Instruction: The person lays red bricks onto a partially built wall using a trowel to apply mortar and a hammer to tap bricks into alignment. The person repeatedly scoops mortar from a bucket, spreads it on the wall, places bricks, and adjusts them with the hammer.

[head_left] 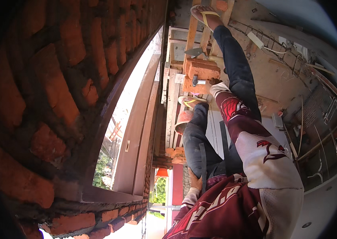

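Observation:
My right hand (213, 82) is closed around the pale handle of a hammer (195, 81). The hammer's dark metal head lies over a small stack of orange bricks (204, 71). My left hand (194, 181) rests against my dark trousers near the hip, fingers laid along the cloth and partly hidden; it appears to hold nothing. Just beyond the bricks, a trowel (194, 51) with a grey blade lies on the planks. Between my left leg and the wall side stands a reddish bucket (183, 119).
A rough brick wall (56, 83) with a wooden window frame (130, 143) fills the left. My sandalled feet stand on wooden planks (172, 99). More bricks (178, 155) are piled near the bucket. Wire-tied steel rods (272, 42) and loose timber lie at the right below.

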Motion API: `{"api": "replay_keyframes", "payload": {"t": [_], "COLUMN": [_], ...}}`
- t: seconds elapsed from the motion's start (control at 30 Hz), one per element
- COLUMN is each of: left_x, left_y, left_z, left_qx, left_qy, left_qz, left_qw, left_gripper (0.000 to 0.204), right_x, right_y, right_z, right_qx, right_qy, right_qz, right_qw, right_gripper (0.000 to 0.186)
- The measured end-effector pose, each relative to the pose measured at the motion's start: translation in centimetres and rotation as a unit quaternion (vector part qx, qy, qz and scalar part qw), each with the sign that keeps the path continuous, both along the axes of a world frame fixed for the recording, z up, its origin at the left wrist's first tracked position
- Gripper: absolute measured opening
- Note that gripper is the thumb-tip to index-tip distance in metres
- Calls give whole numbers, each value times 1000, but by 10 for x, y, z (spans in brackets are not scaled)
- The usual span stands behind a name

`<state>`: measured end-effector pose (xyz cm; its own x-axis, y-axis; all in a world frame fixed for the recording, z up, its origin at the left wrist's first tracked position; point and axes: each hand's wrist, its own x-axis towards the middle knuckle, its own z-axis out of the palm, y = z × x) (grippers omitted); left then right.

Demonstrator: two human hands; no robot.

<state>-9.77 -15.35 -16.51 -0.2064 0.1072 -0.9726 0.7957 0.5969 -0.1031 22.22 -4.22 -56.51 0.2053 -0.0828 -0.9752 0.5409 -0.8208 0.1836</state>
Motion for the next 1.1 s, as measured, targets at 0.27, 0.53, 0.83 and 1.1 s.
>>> {"api": "replay_keyframes", "payload": {"t": [0.27, 0.53, 0.83, 1.1], "left_x": [-18, -64, 0, 154], "left_y": [-47, -56, 119, 315], "left_z": [-19, -61, -17, 162], "left_qx": [94, 122, 182, 665], "left_qy": [89, 71, -15, -302], "left_qz": [-110, -79, -257, -191], "left_qw": [986, 987, 949, 656], "left_gripper": [112, 109, 73, 37], "right_x": [-48, -79, -49, 49], "right_y": [-34, -22, 97, 158], "right_z": [-74, -31, 144, 383], "right_qx": [123, 99, 258, 577], "right_qy": [-32, 10, 83, 96], "right_qz": [44, 18, -91, -288], "right_qw": [991, 995, 958, 758], "right_gripper": [47, 45, 57, 37]}}
